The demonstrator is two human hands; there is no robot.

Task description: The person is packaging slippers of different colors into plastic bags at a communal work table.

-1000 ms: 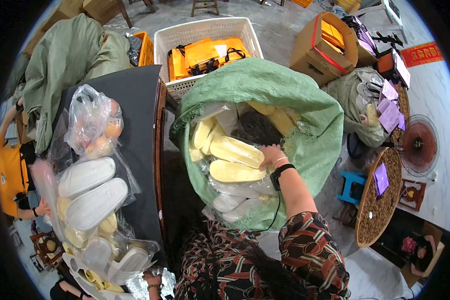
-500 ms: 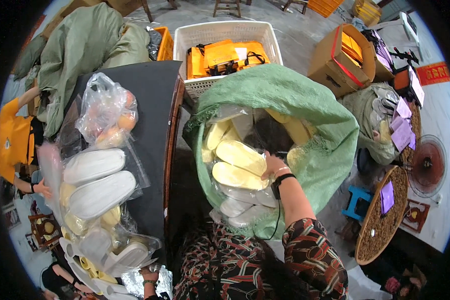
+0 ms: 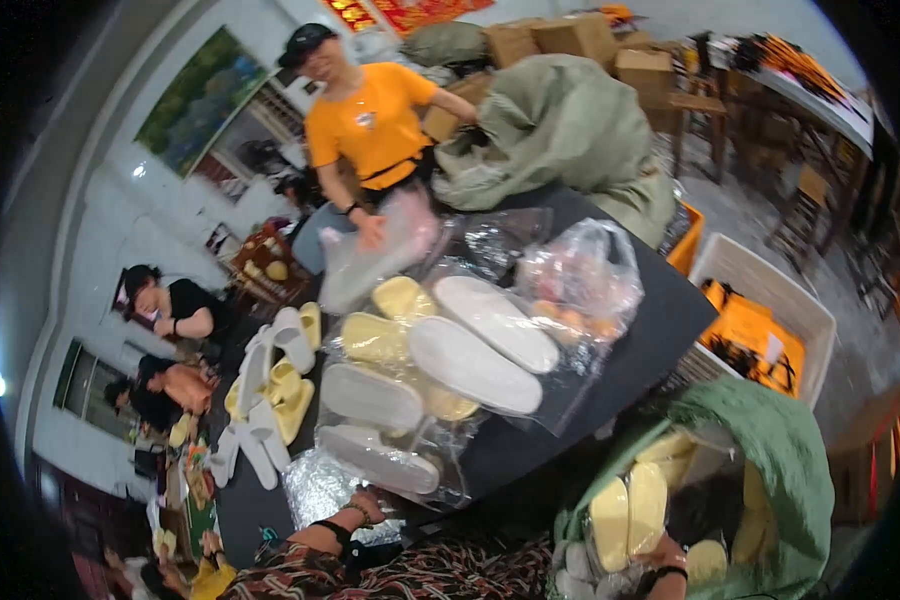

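At the lower right, my right hand (image 3: 662, 553) is closed on the near end of a pair of yellow slippers (image 3: 628, 510) in clear plastic. They lie in the mouth of a green woven sack (image 3: 800, 470), among more yellow and grey slippers. My left hand (image 3: 366, 506) rests by a silver, shiny package (image 3: 320, 495) on the dark table. Blur hides its fingers. Just beyond it lie bagged grey slippers (image 3: 375, 398), with bagged white slippers (image 3: 475, 365) and yellow slippers (image 3: 375, 338) farther back.
Loose white and yellow slippers (image 3: 288, 395) stand along the dark table (image 3: 640, 345). A clear bag of round orange fruit (image 3: 582, 285) sits at its far side. Across it, a person in an orange shirt (image 3: 375, 120) touches a plastic bag. A white basket (image 3: 815, 320) holds orange packages.
My view has swung left, bringing in the whole table and the people beyond it. My right hand remains at the yellow slippers in the sack.
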